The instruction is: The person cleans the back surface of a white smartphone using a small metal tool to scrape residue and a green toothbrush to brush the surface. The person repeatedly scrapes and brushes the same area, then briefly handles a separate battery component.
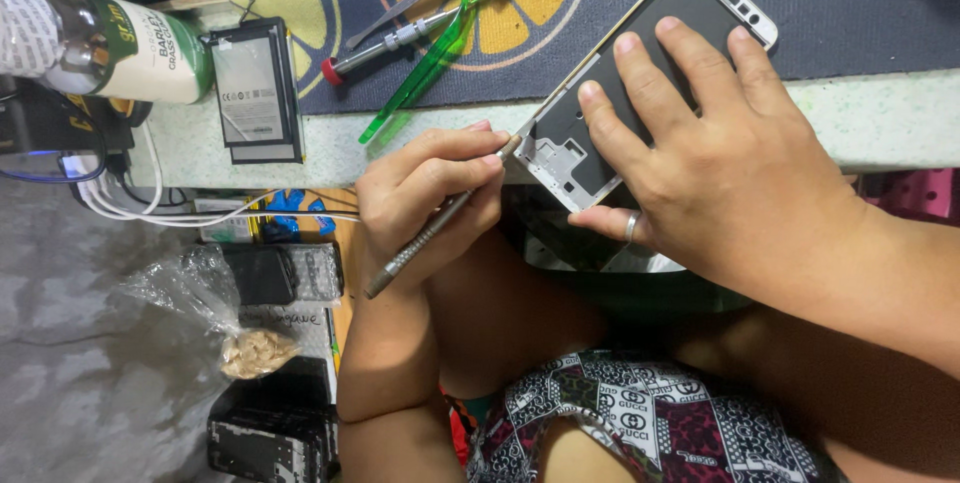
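You're at a pale speckled counter [860,113] with a dark mat [850,3], left hand [430,193] pinching a metal pry tool [430,233], right hand [720,163] flat, fingers spread, on the opened phone [600,113].

The tool [430,231] looked like dull knurled metal, the phone frame [560,148] was matt white with a dark matt panel, and the toothbrush [432,53] was glossy green plastic.
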